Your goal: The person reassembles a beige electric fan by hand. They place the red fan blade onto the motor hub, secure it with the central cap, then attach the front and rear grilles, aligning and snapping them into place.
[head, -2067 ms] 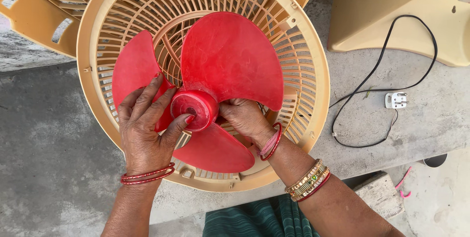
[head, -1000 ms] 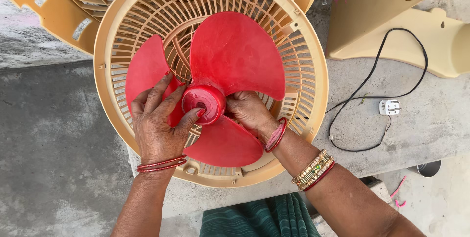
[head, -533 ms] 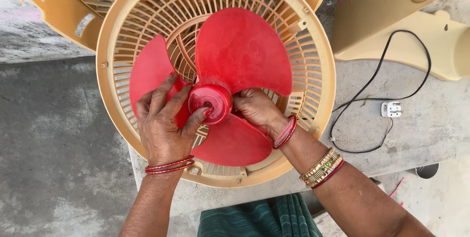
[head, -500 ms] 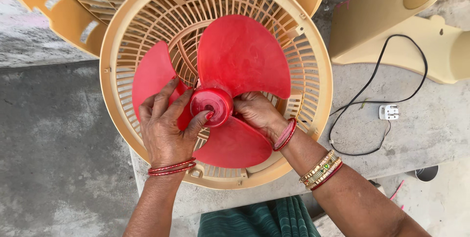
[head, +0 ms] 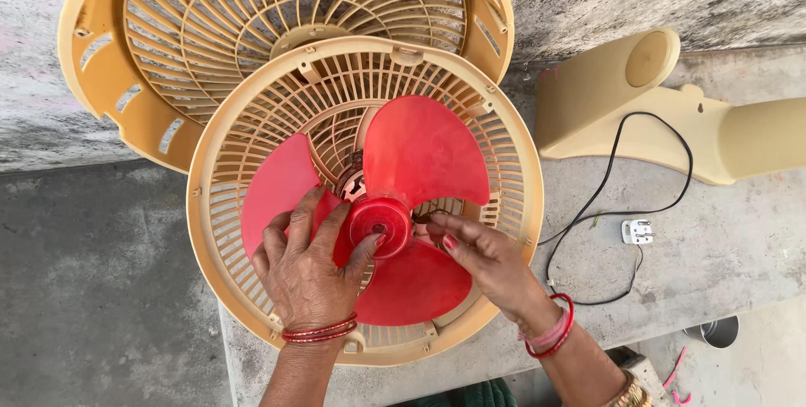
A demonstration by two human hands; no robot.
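Observation:
A red three-bladed fan blade point(head: 420, 151) lies inside a round beige fan guard point(head: 504, 138) on a concrete slab. My left hand point(head: 306, 268) rests on the left blade, its thumb pressed against the red hub point(head: 378, 226). My right hand point(head: 478, 260) reaches in from the right; its fingertips touch the hub's right side over the lower blade. Both wrists wear red bangles.
A second beige fan guard point(head: 101, 79) leans behind the first at the upper left. A beige fan stand point(head: 646, 96) lies at the right, with a black cord point(head: 604, 189) and white plug point(head: 636, 231) on the concrete. A metal cup point(head: 714, 333) sits below the ledge.
The view has shifted, so the fan sits lower in the frame and the second guard shows more. Both hands stay at the hub; the right fingers have opened out slightly.

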